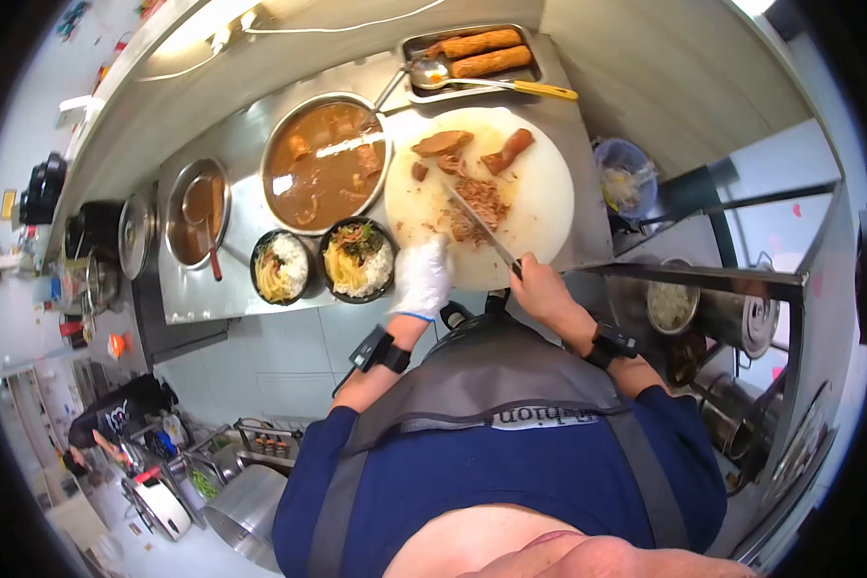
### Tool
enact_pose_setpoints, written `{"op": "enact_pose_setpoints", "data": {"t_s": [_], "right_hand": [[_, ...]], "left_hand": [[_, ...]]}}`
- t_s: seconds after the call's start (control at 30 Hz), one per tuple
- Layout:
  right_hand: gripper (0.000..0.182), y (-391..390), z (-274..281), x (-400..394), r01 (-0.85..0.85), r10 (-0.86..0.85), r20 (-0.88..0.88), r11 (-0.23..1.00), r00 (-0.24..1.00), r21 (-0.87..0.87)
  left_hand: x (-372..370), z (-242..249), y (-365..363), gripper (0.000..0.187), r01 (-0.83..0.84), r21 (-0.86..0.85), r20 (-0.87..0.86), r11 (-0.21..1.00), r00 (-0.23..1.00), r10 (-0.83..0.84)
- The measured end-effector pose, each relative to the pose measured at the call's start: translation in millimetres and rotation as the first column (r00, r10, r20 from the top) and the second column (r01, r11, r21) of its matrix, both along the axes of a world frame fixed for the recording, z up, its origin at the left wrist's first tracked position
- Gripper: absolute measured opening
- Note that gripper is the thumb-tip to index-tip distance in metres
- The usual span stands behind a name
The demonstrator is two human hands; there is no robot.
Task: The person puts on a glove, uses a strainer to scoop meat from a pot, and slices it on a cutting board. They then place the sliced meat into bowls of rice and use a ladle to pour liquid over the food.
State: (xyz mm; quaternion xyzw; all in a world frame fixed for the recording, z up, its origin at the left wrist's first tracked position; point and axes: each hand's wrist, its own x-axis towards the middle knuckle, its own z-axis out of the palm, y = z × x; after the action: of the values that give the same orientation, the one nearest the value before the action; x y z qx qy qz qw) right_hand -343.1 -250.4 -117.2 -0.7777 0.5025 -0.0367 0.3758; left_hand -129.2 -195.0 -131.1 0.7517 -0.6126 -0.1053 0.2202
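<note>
White gloving covers the left hand, which is at or just above the near left edge of a round chopping board; whether its fingers grip anything, I cannot tell. To its right, the bare right hand is closed around the handle of a knife. From that fist the blade slants away and to the left, across the board, reaching into a heap of chopped meat just beyond the hand.

Further from the right hand, past the heap, lie a broad brown piece and a reddish-brown piece, well apart from the fingers.

Just left of the gloved hand sits a black bowl of rice, noodles and greens, with a second bowl beyond it. Ahead and left of that hand stands a wide pan of brown stew; farther left, a smaller pot holds a red-handled ladle. Farthest ahead of both hands, a metal tray carries long brown rolls.
</note>
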Motion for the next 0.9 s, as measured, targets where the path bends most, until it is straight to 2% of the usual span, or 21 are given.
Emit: {"op": "enact_pose_setpoints", "data": {"t_s": [0.03, 0.1, 0.13, 0.17, 0.2, 0.3, 0.33, 0.4, 0.5, 0.57, 0.6, 0.63, 0.67, 0.7, 0.73, 0.77, 0.8, 0.83, 0.87, 0.9], "right_hand": [[0.027, -5, 3, 0, -0.033, 0.033, 0.013, 0.999, 0.999, -0.004], [0.029, -3, 11, -2, 0.004, -0.004, 0.035, 1.0, 0.999, -0.016], [0.029, -5, 10, 0, -0.032, 0.032, 0.05, 0.999, 0.998, 0.002], [0.028, -5, 9, 0, 0.02, -0.019, 0.036, 0.999, 0.999, -0.029], [0.028, -7, 6, -1, 0.077, -0.076, 0.023, 0.995, 0.997, -0.066], [0.027, -17, -16, -9, -0.005, 0.007, 0.013, 0.993, 1.0, -0.115], [0.027, -15, -9, -8, -0.034, 0.037, 0.026, 0.994, 0.999, -0.107], [0.026, -14, 11, -5, 0.038, -0.033, 0.059, 0.995, 0.998, -0.089], [0.025, -14, -9, -4, 0.007, -0.008, -0.012, 0.998, 1.0, -0.057], [0.024, -20, -9, -4, -0.001, -0.001, -0.023, 0.997, 1.0, -0.082], [0.025, -19, -7, -7, -0.004, 0.007, 0.029, 0.996, 1.0, -0.085], [0.025, -21, -6, -10, 0.003, 0.005, 0.08, 0.995, 0.997, -0.098], [0.025, -19, 0, -12, 0.029, -0.022, 0.063, 0.994, 0.998, -0.107], [0.026, -14, 7, -11, 0.108, -0.096, 0.142, 0.991, 0.985, -0.081], [0.027, -14, 13, -19, 0.189, -0.173, 0.212, 0.981, 0.962, -0.054], [0.028, -16, -25, -39, 0.257, -0.265, 0.24, 0.964, 0.934, 0.066], [0.027, -16, -13, -44, 0.351, -0.446, 0.285, 0.877, 0.849, 0.327], [0.027, -16, -2, -45, 0.381, -0.613, 0.295, 0.73, 0.733, 0.568], [0.027, -17, -2, -54, 0.4, -0.621, 0.293, 0.73, 0.727, 0.555], [0.026, -15, -6, -62, 0.385, -0.667, 0.307, 0.68, 0.679, 0.624]], "left_hand": [[-1, -7, -4, 0.011, -0.015, 0.086, 0.03, 0.996, 0.999, 0.012], [1, -12, -5, 0.011, 0.024, 0.107, 0.031, 0.994, 0.999, -0.027], [0, -20, -6, 0.012, 0.027, 0.05, 0.028, 0.998, 0.999, -0.029], [-2, -29, -5, 0.014, 0.034, -0.007, 0.023, 0.999, 0.999, -0.034], [-6, -26, -7, 0.015, 0.022, 0.008, 0.0, 1.0, 1.0, -0.022], [-9, -5, -15, 0.017, -0.001, 0.098, -0.025, 0.995, 1.0, 0.003], [-9, -7, -12, 0.017, -0.008, 0.081, -0.039, 0.997, 0.999, 0.011], [-6, -5, -11, 0.018, -0.013, 0.046, -0.062, 0.999, 0.998, 0.016], [-7, -8, -7, 0.019, -0.011, 0.001, -0.064, 1.0, 0.998, 0.012], [-9, -5, -11, 0.019, -0.029, 0.123, -0.095, 0.992, 0.995, 0.041], [-9, -4, -9, 0.022, -0.021, 0.181, -0.115, 0.983, 0.992, 0.043], [-8, 2, -9, 0.022, -0.003, 0.171, -0.12, 0.985, 0.992, 0.024], [-9, 9, -6, 0.032, -0.045, 0.163, -0.055, 0.986, 0.997, 0.055], [-13, 13, -5, 0.044, -0.073, 0.153, -0.002, 0.985, 0.997, 0.074], [-16, 13, -4, 0.062, -0.067, 0.04, 0.049, 0.997, 0.997, 0.065], [-19, 11, -3, 0.081, -0.061, -0.077, 0.094, 0.995, 0.993, 0.068], [-18, 2, -6, 0.103, 0.004, -0.069, 0.051, 0.998, 0.999, 0.0], [-19, 0, -11, 0.107, 0.049, -0.01, 0.086, 0.999, 0.995, -0.048], [-21, 0, -18, 0.107, 0.094, 0.035, 0.109, 0.995, 0.989, -0.098], [-22, 1, -24, 0.107, 0.13, 0.083, 0.137, 0.988, 0.981, -0.141]]}}
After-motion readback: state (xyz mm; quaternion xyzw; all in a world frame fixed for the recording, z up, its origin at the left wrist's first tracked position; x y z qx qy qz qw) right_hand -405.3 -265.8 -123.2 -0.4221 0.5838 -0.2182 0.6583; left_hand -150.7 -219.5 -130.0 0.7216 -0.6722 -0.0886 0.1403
